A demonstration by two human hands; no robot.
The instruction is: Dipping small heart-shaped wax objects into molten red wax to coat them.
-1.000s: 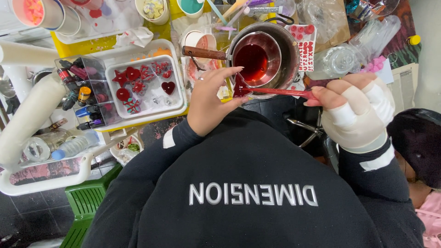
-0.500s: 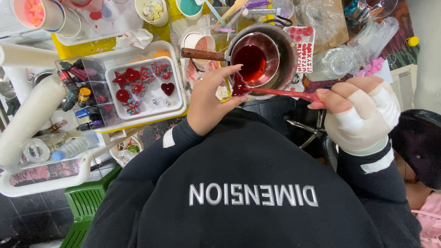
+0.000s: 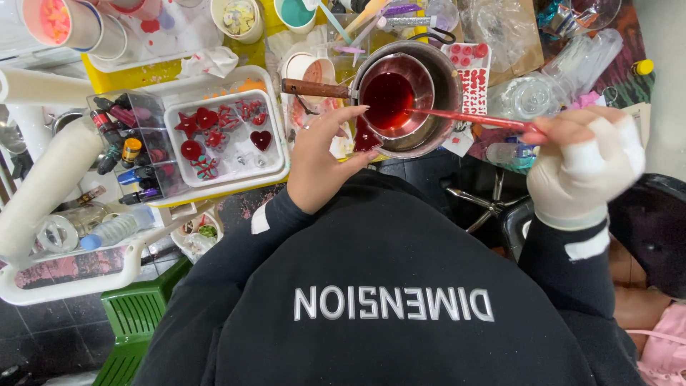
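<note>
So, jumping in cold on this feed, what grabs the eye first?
The small pot of deep red liquid at top centre, with the bandaged right hand holding a red stick dipped into it. The left hand touches a red piece at the pot's rim. To the left, a white tray of red shapes.

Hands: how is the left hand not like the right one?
The left hand is bare; the right hand is wrapped in white. The left hand holds a small red piece by the pot; the right hand holds a red stick dipped in it. Both wear black sleeves.
</note>
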